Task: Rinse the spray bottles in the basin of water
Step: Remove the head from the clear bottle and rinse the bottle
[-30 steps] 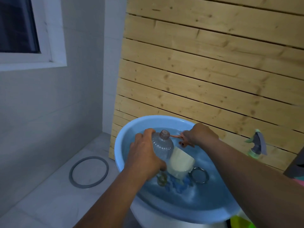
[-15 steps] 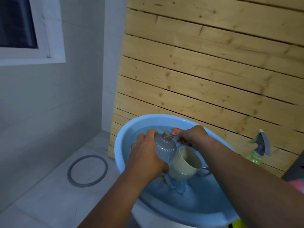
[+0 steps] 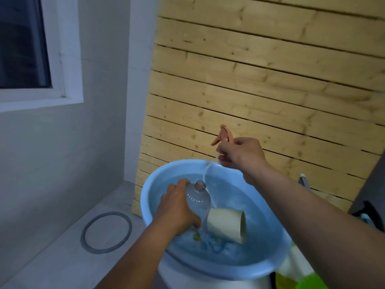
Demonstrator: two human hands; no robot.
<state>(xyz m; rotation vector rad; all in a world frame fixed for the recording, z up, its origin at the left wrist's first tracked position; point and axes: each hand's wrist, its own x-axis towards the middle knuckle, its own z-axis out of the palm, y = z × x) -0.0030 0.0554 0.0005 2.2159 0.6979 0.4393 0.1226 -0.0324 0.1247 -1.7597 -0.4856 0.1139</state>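
Though uncapped, clear ribbed bottle (image 3: 198, 200)

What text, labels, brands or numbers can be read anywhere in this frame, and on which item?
None can be read.
Clear bottle in the left hand: no label visible.
Spray head in the right hand: no marking visible.
Cream cup and blue basin: plain.

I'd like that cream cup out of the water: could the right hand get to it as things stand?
Probably not yet: the right hand holds the orange spray head above the basin. Otherwise the cream cup floats uncovered below it.
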